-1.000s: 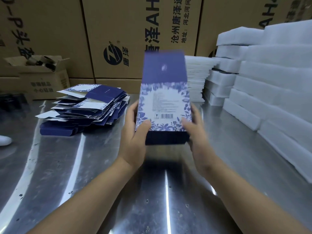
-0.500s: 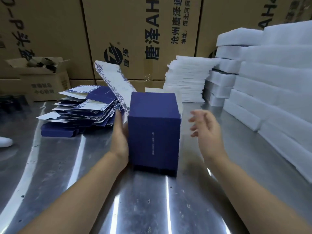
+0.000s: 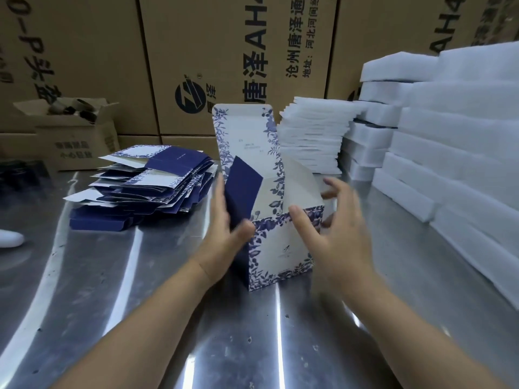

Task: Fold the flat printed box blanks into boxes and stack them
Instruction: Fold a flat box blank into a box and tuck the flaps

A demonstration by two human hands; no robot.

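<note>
A half-formed box [image 3: 276, 249], white with blue floral print and dark blue sides, stands upright on the steel table [image 3: 140, 304] with its lid flap raised. My left hand [image 3: 224, 231] holds its dark blue left side, thumb on the front corner. My right hand [image 3: 337, 234] is blurred at the box's right corner, thumb against the front panel's top edge and fingers spread above the right side. A loose pile of flat blanks [image 3: 146, 183] lies to the left.
White foam slabs [image 3: 463, 153] are stacked along the right, with a pile of thin white sheets [image 3: 311, 138] behind the box. Brown cartons [image 3: 224, 51] wall the back. A small open carton [image 3: 75, 133] sits at back left. A white object [image 3: 8, 238] shows at the left edge.
The box was turned from its dark blue face to its white floral face toward me, lid flap now upright. My right hand came back from open air to the box's right corner.
</note>
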